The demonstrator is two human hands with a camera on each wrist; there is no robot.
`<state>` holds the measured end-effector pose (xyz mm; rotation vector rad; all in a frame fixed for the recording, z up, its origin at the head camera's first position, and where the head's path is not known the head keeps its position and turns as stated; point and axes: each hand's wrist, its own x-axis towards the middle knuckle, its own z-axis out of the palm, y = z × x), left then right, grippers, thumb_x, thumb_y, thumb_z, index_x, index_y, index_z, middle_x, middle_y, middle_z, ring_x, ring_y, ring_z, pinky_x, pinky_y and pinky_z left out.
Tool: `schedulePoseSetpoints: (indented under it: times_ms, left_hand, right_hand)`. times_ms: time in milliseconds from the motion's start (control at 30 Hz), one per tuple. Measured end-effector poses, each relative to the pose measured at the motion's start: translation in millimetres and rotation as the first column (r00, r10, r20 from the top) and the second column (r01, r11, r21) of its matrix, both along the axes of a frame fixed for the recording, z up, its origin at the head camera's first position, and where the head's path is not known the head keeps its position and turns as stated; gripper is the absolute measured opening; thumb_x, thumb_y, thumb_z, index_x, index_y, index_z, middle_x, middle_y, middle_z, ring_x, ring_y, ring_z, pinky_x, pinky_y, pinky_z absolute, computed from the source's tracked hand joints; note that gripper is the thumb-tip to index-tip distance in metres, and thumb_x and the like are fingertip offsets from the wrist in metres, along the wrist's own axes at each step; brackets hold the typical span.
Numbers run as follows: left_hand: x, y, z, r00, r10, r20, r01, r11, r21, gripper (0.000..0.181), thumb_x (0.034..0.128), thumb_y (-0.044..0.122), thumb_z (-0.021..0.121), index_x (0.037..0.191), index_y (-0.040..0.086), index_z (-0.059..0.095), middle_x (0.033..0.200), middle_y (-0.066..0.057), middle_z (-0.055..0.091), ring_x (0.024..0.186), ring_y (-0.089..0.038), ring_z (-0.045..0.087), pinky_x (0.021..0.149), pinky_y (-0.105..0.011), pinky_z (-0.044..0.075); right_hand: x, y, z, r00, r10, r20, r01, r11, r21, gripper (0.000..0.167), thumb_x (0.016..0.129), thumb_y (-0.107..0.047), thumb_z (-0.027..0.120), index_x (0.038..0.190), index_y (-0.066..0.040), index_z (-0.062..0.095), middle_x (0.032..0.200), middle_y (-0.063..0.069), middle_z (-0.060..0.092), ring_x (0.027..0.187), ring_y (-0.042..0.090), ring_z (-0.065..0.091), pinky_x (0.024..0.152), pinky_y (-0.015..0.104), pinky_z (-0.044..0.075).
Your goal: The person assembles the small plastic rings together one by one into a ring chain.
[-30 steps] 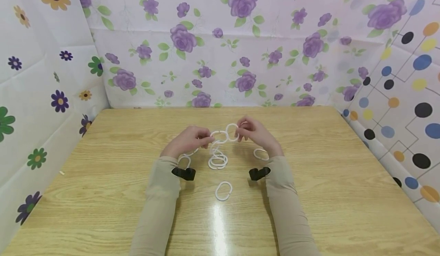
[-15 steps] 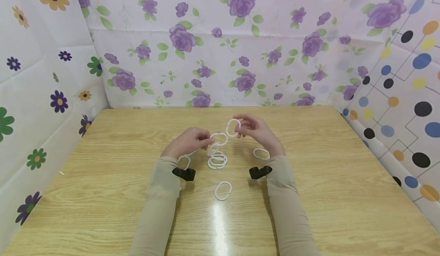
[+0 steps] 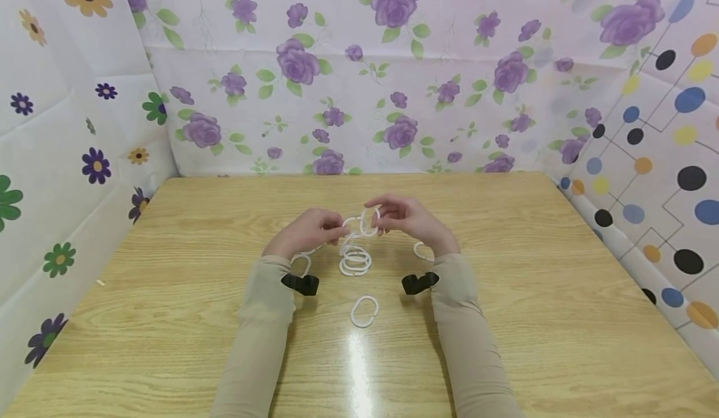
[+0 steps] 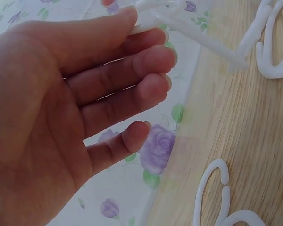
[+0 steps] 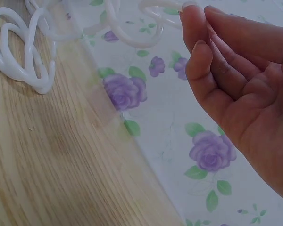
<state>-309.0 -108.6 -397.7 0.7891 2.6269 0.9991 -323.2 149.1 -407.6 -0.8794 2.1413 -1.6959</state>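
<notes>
Several white plastic shower curtain rings, oval with a small gap, are in view. My left hand (image 3: pixel 306 231) pinches one ring (image 3: pixel 351 219) between thumb and index finger. From it a chain of linked rings (image 3: pixel 355 274) hangs down onto the table. My right hand (image 3: pixel 412 219) pinches another ring (image 3: pixel 368 236) at its right side, just above the table. This ring overlaps the left-held one in the head view; whether they are linked I cannot tell. In the left wrist view, the other fingers (image 4: pixel 153 61) are loosely bent. The right wrist view shows the right fingertips closed together at a ring (image 5: pixel 137 43).
One loose ring (image 3: pixel 362 326) lies on the wooden table (image 3: pixel 505 281) between the forearms. Another ring (image 3: pixel 417 254) is partly behind the right wrist. More rings (image 3: pixel 308 264) lie beside the left wrist. Flowered and dotted cloths (image 3: pixel 359 112) stand around the table.
My right hand rises slightly with its ring, then comes left and down, so the ring now overlaps the one in my left hand. The left hand stays nearly still.
</notes>
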Motion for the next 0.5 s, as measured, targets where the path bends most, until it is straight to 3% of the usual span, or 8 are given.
schedulePoseSetpoints:
  times_ms: [367,500]
  left_hand:
    - [-4.0,12.2,-6.5,0.994,-0.098,-0.038,0.097,0.995,-0.031,0.024,0.0965,0.024,0.06,0.081,0.006,0.065,0.073,-0.004,0.063,0.063,-0.01,0.049,0.061,-0.025,0.041]
    - [-2.7,13.5,-4.8,0.993,-0.108,-0.041,0.106,0.993,-0.045,0.024,0.0966,0.024,0.06,0.083,0.006,0.066,0.074,-0.006,0.064,0.063,-0.01,0.048,0.061,-0.025,0.041]
  right_hand:
    - [0.5,-0.3,-0.3,1.0,-0.005,-0.012,0.006,0.998,0.057,0.04,0.094,-0.007,0.062,0.133,-0.003,0.054,0.094,0.012,0.066,0.079,0.026,0.066,0.085,0.051,0.052]
    - [0.8,-0.5,-0.1,1.0,-0.006,-0.009,0.007,0.997,0.081,0.039,0.093,-0.007,0.062,0.132,-0.005,0.056,0.094,0.011,0.066,0.078,0.02,0.066,0.087,0.057,0.049]
